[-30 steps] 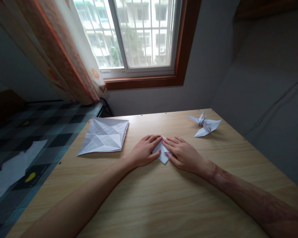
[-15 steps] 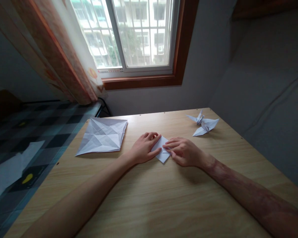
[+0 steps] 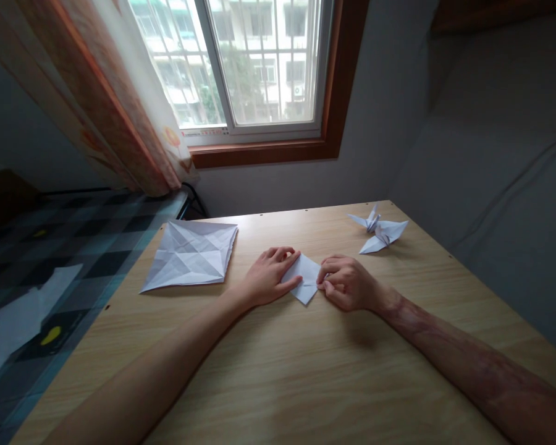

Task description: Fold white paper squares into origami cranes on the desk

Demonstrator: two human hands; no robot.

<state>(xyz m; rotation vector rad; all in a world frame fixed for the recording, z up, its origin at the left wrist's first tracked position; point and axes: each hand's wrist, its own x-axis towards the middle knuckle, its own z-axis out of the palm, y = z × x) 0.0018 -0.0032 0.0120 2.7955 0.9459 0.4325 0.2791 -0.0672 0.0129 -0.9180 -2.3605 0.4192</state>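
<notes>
A small folded white paper (image 3: 306, 277) lies on the wooden table (image 3: 306, 371) in front of me. My left hand (image 3: 269, 281) rests on its left side, fingers stretched flat and pressing it down. My right hand (image 3: 347, 285) is curled at the paper's right corner, its fingertips pinched on the edge.
A creased square sheet of white paper (image 3: 189, 254) lies at the table's far left. A finished paper crane (image 3: 379, 230) stands at the far right. A bed with a checked cover (image 3: 50, 272) is to the left, a window (image 3: 254, 62) and curtain (image 3: 115, 105) behind, a grey wall to the right.
My right hand has drawn back to the right and curled from flat fingers into a pinch at the paper's right corner, uncovering more of the paper. My left hand has stayed on it.
</notes>
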